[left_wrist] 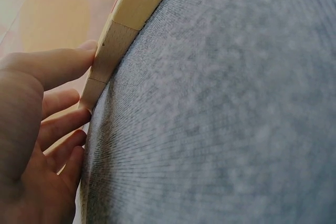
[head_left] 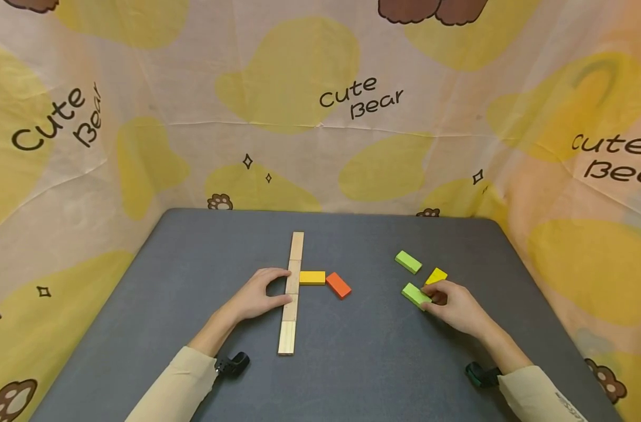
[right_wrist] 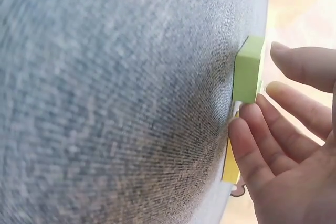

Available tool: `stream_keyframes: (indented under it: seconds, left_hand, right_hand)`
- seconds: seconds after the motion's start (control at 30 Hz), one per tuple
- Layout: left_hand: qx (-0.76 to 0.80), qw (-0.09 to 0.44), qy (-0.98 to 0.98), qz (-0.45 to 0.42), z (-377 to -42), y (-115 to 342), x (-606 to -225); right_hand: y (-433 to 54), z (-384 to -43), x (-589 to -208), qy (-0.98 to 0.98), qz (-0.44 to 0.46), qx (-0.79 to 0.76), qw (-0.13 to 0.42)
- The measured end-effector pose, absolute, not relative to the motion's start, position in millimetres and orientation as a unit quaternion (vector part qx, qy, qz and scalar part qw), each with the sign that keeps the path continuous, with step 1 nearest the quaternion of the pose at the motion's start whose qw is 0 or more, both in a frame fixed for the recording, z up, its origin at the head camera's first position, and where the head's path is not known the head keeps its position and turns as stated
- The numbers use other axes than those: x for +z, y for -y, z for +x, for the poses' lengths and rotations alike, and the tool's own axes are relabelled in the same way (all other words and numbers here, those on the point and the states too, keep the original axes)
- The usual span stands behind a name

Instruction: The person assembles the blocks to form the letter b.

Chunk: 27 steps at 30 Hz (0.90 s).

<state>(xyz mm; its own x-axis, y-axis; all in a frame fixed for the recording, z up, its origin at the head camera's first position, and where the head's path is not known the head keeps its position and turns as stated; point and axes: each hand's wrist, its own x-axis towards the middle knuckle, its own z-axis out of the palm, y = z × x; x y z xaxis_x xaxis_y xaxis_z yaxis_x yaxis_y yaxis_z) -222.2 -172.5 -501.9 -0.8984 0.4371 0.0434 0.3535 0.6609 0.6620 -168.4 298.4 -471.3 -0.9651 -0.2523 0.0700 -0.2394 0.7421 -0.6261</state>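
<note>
Several plain wooden blocks [head_left: 287, 337] lie end to end in a line on the grey table. At the left side of that line is my left hand [head_left: 254, 294], thumb and index fingertips right at its edge. A yellow block [head_left: 312, 278] sticks out from the line's right side, and an orange block [head_left: 338, 285] lies at an angle by its outer end. Over on the right, my right hand [head_left: 460, 308] has its fingertips at the end of a light green block [head_left: 415, 296]. In the right wrist view the thumb stands apart from that green block [right_wrist: 248, 72].
A second light green block [head_left: 408, 262] lies farther back on the right. Behind the right hand's fingers sits another yellow block [head_left: 437, 275], partly hidden. The grey table [head_left: 352, 363] is enclosed by a printed cloth [head_left: 289, 76] at the back and sides.
</note>
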Motion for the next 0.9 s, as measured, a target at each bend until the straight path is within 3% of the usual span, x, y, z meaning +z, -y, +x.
stream_keyframes:
  seconds: [0.47, 0.9]
  left_hand:
    - [0.348, 0.06, -0.91, 0.215, -220.7, 171.3, -502.1]
    - [0.348, 0.062, -0.911, 0.21, -219.3, 171.9, -501.5]
  right_hand:
    - [-294.8, -177.3, -477.2, -0.922, -0.193, -0.334, 0.021]
    - [-291.1, -183.7, -474.1, -0.915, -0.21, -0.336, 0.077]
